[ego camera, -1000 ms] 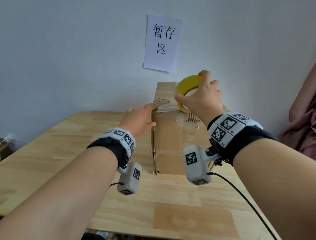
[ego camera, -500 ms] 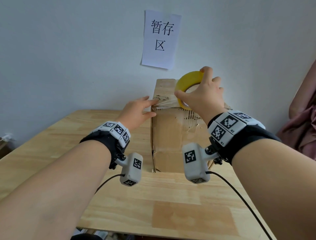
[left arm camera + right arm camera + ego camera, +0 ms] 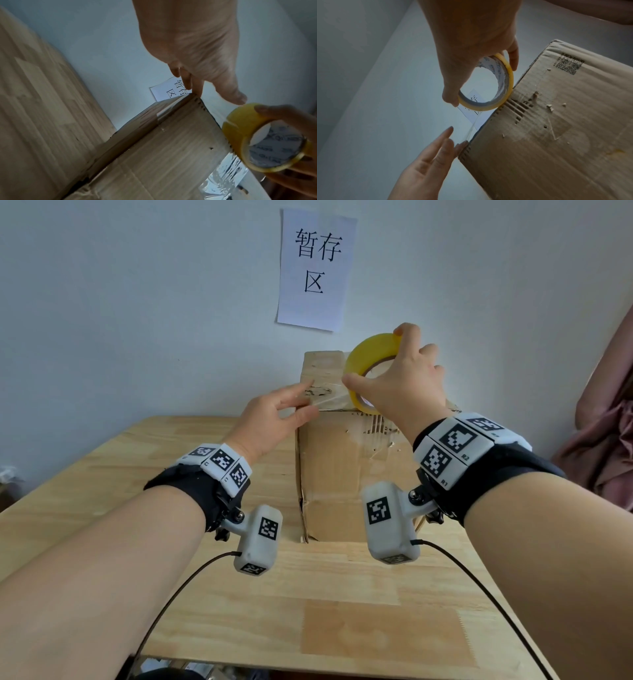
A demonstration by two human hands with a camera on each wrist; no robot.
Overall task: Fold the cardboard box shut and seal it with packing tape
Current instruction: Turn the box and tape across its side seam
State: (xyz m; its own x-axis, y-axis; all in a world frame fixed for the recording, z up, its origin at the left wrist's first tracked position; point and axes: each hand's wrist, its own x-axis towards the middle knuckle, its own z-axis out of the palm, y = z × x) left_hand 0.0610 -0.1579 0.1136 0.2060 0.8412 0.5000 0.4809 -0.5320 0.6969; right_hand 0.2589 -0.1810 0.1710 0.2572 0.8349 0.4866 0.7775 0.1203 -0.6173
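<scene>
Cardboard box (image 3: 346,474) standing upright on wooden table (image 3: 239,594), far centre, close to the grey wall, top flaps folded down. Near face scuffed and torn, old clear tape on it; printed code on one side, seen in right wrist view.

Right hand (image 3: 400,385) gripping yellow tape roll (image 3: 368,361), fingers over the top of the roll, thumb at its left edge. Roll held on edge at the box's top near edge, touching the cardboard. Short strip of clear tape (image 3: 329,398) pulled leftward off the roll across the box top.

Left hand (image 3: 270,422) at the box's top left corner, fingers straight and extended, fingertips (image 3: 462,146) on the free end of the strip at the corner edge. Thumb below, by the box's left side; contact with the cardboard unclear. Whether the strip is pinched or only pressed: cannot tell.

Hands near each other, joined only by the strip.

White paper sign (image 3: 315,268) with black characters on the wall above the box. Pink fabric (image 3: 606,422) at far right. Marker-tagged wristbands with cabled camera units on both wrists.
</scene>
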